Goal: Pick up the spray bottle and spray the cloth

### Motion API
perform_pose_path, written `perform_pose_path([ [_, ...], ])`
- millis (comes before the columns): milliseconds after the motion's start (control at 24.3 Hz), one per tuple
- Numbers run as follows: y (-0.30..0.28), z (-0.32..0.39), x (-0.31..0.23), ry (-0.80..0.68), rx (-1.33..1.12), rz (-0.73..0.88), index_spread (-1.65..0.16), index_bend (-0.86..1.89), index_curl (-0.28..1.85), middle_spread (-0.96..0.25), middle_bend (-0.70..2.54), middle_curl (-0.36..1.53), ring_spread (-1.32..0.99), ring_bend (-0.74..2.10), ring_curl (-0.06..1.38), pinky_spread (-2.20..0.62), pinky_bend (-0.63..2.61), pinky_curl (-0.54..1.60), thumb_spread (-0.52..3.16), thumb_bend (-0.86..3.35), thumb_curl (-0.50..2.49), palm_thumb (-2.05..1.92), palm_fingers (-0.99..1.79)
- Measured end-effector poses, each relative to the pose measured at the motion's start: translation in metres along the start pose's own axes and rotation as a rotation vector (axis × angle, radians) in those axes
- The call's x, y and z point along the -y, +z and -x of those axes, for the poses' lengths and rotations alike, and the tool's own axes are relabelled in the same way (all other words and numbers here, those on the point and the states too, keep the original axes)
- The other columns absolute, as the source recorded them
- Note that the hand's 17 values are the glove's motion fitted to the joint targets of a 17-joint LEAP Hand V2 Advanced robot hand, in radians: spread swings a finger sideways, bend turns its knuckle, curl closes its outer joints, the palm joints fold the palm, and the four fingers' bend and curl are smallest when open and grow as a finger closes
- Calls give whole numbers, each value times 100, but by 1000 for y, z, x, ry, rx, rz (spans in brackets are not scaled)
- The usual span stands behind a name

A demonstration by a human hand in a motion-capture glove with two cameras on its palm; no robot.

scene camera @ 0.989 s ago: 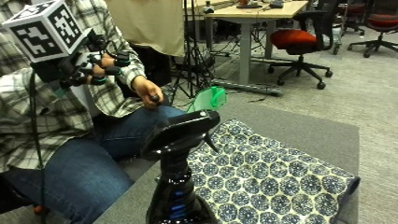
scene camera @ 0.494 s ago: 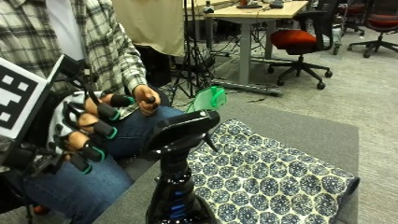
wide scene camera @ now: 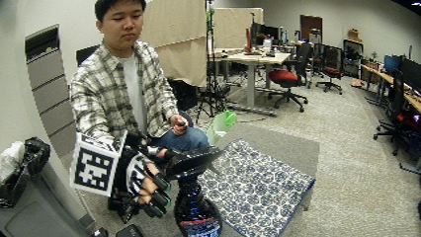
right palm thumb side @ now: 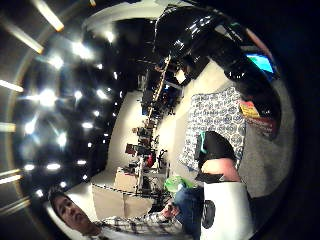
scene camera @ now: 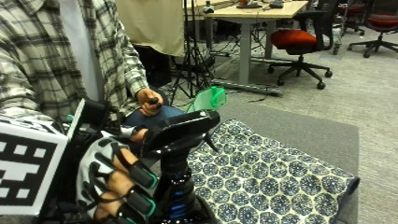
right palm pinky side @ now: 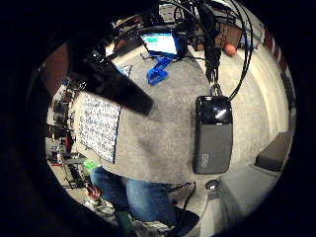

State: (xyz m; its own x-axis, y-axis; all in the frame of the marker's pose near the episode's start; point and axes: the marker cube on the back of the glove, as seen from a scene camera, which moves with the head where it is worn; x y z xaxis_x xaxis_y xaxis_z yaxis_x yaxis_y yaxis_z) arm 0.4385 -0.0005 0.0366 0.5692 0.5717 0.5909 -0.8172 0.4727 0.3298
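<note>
Here the table (scene camera: pixel 323 135), grey-topped, carries one patterned cloth (scene camera: pixel 273 182) spread flat, and one dark spray bottle (scene camera: pixel 177 186) stands upright at the cloth's near edge, its black head (scene camera: pixel 180 133) pointing out over the fabric. The gloved right hand (scene camera: pixel 115 179) is just beside the bottle's neck, on the side away from the cloth; its fingers are loosely bent and close on nothing, so the hand is released and the bottle is not yet held. Whether a fingertip touches the neck cannot be told.

The step in hand looks like the reach for the pick-up. Next, I judge, the hand must wrap the neck under the head, with a finger free for the trigger, then lift and aim at the cloth. The person's bare hand (scene camera: pixel 149 100) holds a small object, apart from the task.
</note>
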Motion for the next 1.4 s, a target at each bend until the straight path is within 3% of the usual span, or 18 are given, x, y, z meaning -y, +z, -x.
perform_pose_path([
  [371, 20, -18, 42, 91, 142, -59, -29, 18, 27, -1, 20, 30, 7, 42, 28, 18, 53, 25, 100, 4, 48, 81, 44],
  [659, 31, -21, 67, 31, 284, -201, -31, 21, 31, -6, 21, 32, -1, 41, 28, 16, 47, 23, 95, 1, 50, 86, 65],
  [1154, 38, -20, 87, -9, 319, -246, -30, 9, 29, -11, 18, 35, -11, 49, 33, 2, 59, 29, 83, 2, 56, 100, 101],
  [1401, 39, -18, 90, -13, 322, -273, -27, 23, 35, -12, 36, 42, -16, 48, 36, -7, 49, 29, 61, -1, 62, 107, 130],
])
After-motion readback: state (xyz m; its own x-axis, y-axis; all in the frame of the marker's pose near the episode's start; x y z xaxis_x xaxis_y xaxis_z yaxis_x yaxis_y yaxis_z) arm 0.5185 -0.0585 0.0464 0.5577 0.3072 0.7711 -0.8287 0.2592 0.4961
